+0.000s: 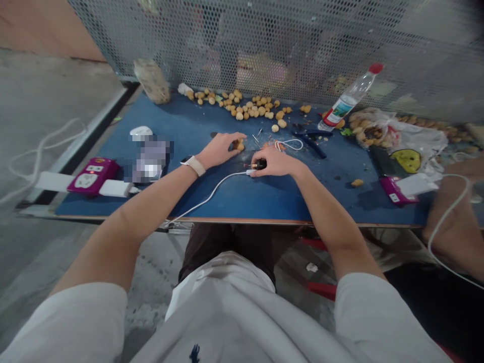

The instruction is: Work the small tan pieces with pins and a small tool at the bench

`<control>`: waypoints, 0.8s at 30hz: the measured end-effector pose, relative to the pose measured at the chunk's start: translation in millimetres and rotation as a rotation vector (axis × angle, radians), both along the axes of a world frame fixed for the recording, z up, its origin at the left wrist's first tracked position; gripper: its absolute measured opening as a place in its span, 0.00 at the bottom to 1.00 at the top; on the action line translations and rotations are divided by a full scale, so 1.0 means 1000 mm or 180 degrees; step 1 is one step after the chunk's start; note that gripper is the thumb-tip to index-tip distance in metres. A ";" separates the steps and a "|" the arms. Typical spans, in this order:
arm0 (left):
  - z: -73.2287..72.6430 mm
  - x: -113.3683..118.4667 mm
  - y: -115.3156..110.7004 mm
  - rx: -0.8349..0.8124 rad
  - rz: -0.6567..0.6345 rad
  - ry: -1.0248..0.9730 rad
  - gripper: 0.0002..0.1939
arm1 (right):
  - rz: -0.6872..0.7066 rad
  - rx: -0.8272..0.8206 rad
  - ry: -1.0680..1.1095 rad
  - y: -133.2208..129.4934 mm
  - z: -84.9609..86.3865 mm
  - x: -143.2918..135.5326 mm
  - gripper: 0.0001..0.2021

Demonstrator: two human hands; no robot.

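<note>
On the blue table (272,201), my left hand (222,149) holds a small brown nut-like piece (239,145) between thumb and fingertips. Just to its right, my right hand (276,161) is closed around a small black tool (260,164) with a thin metal tip that points left. A white cable (215,189) runs from that hand toward the table's front edge. Behind my right hand lie a looped white cord (293,144) and dark blue pliers (313,143). The two hands are apart.
Many brown pieces (251,108) line the back by a perforated metal screen (264,45). A bottle (346,103) and plastic bag (419,146) stand back right; a jar (152,83) back left. Purple power strips (93,176) sit on both sides. Another person's arm (457,217) is far right.
</note>
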State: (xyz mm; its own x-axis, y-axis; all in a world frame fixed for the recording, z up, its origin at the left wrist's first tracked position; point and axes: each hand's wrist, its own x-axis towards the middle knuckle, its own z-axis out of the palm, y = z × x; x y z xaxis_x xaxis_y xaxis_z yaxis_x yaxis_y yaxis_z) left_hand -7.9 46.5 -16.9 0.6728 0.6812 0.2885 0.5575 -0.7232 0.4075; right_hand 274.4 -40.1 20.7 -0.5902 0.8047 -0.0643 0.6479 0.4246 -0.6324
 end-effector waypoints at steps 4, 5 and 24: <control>0.001 0.000 -0.001 0.0001 0.0007 0.0029 0.33 | 0.0006 -0.0008 0.0009 0.000 0.001 0.000 0.17; 0.001 0.000 0.000 0.0002 0.0002 0.0019 0.33 | 0.0017 0.0006 -0.0002 0.000 0.001 0.000 0.17; 0.001 -0.001 -0.001 -0.0050 -0.0100 -0.0091 0.31 | -0.0775 0.0174 0.0416 0.008 -0.002 0.013 0.36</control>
